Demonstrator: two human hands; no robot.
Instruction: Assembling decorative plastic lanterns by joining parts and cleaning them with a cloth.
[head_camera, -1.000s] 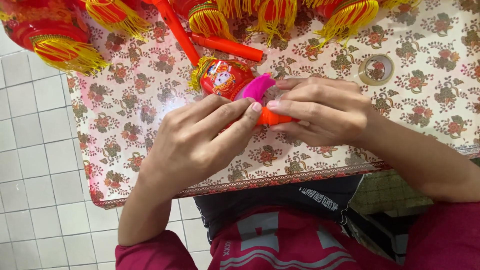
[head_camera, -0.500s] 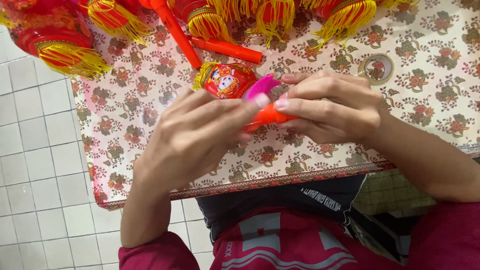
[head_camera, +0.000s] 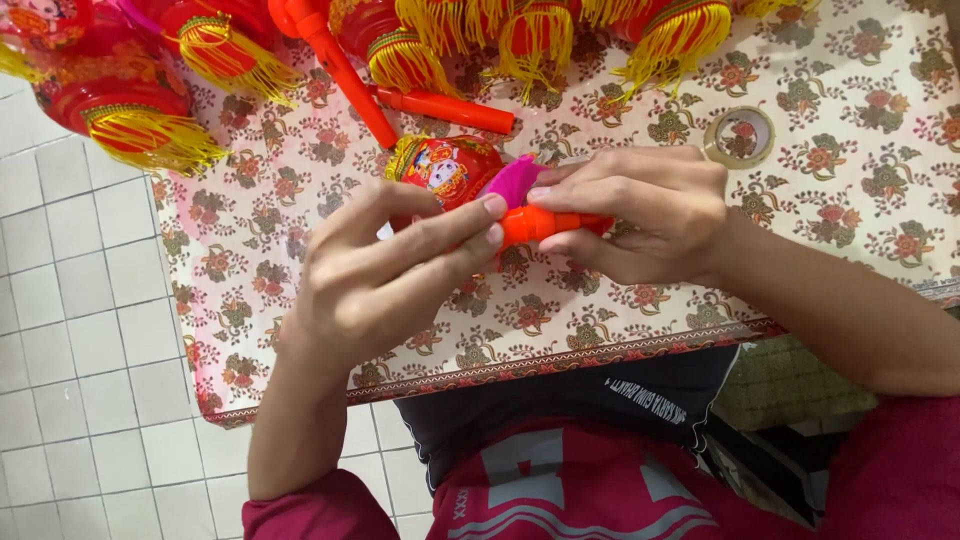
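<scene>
My right hand (head_camera: 640, 210) grips an orange plastic handle (head_camera: 535, 224) with a pink piece (head_camera: 512, 180) at its top. My left hand (head_camera: 385, 270) meets it from the left, fingertips pinching the handle's end just below the pink piece. Right behind both hands lies a small red lantern (head_camera: 440, 168) with a printed figure and gold trim, resting on the floral tablecloth (head_camera: 600, 320). Part of the handle is hidden inside my right palm.
Several red lanterns with yellow tassels (head_camera: 130, 120) crowd the table's far edge. Two loose orange sticks (head_camera: 440, 108) lie among them. A roll of clear tape (head_camera: 738, 136) sits at the right. White floor tiles (head_camera: 70, 330) lie to the left of the table.
Both hands have stayed together on the orange handle; my left fingers have shifted slightly along it. The view has drifted a little, nothing else has moved.
</scene>
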